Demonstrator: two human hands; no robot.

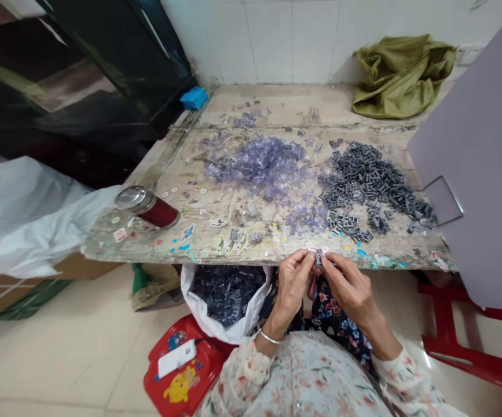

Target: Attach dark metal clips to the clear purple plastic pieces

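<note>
Left hand (293, 282): fingertips closed on small part (319, 258)
Right hand (351, 288): likewise, steadying, we judge
Grey pile (366, 176): near, likely for reach

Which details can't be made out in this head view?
Small part between left hand and right hand, head view: too small and partly covered by them to tell its exact shape.
White sack, head view: its depths are hidden under the top layer of dark pieces.
Red stool at right, head view: partly hidden by the pale panel and cut off by the right edge.
</note>
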